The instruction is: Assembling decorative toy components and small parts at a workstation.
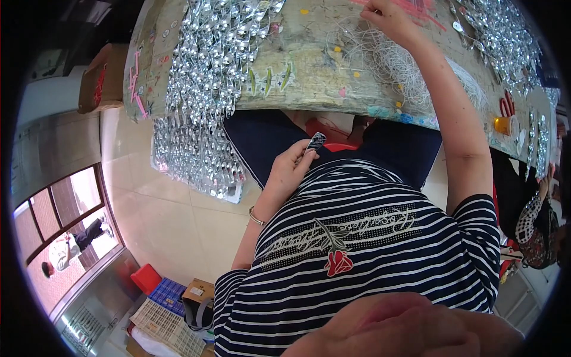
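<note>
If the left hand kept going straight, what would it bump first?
The left hand would probably meet the table's near edge first. Depth is unclear, though: if it sits lower, it might slip underneath.

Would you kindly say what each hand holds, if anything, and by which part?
The left hand holds a small dark-and-silver piece by its lower end, between thumb and fingers. Whether the right hand holds anything cannot be told.
</note>
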`<action>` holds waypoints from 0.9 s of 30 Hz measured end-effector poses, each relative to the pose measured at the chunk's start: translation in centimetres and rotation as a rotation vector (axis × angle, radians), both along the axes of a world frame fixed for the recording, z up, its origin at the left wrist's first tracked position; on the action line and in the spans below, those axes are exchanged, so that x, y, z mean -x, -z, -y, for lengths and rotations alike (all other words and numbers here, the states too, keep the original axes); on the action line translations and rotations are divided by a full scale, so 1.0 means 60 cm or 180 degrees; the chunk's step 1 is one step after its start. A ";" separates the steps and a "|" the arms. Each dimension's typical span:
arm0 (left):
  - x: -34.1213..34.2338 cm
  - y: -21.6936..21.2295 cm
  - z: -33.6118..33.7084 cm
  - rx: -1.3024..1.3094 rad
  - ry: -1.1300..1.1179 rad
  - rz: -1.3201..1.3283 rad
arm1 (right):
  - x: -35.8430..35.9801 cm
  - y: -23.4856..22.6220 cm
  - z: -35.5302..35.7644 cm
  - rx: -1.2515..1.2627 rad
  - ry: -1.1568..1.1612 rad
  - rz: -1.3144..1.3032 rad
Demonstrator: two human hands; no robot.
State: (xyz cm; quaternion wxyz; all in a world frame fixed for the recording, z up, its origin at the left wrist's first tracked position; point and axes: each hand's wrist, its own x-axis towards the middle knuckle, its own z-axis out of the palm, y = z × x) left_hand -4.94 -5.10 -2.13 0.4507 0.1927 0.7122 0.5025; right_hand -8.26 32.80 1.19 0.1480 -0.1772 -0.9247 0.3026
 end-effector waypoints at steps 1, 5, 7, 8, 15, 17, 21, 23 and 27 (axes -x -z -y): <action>0.000 0.001 -0.001 -0.0026 0.0006 0.0022 | 0.000 0.008 -0.006 -0.0007 0.0014 -0.0002; 0.000 -0.001 -0.003 0.0069 0.0054 -0.0033 | -0.001 0.021 -0.016 -0.0271 -0.0103 -0.0145; -0.001 -0.002 -0.001 0.0014 0.0066 -0.0085 | -0.002 0.021 -0.016 -0.0243 -0.0131 -0.0139; -0.002 -0.002 -0.001 0.0017 0.0063 -0.0089 | -0.003 0.021 -0.016 -0.0042 -0.0128 -0.0077; -0.005 -0.004 0.002 0.0053 0.0016 -0.0092 | -0.008 0.002 -0.017 0.0139 -0.0119 0.0171; -0.005 -0.004 0.001 0.0040 0.0008 -0.0100 | -0.008 0.005 -0.022 0.0067 -0.0146 0.0104; -0.005 -0.005 0.000 0.0019 0.0021 -0.0088 | -0.010 -0.003 -0.019 0.0114 -0.0052 -0.0011; -0.005 -0.004 0.000 0.0027 0.0013 -0.0089 | -0.014 -0.026 -0.010 0.0261 0.0006 0.0033; -0.003 -0.009 0.000 -0.0051 -0.0066 0.0060 | -0.028 -0.067 0.006 0.1198 -0.0077 -0.0504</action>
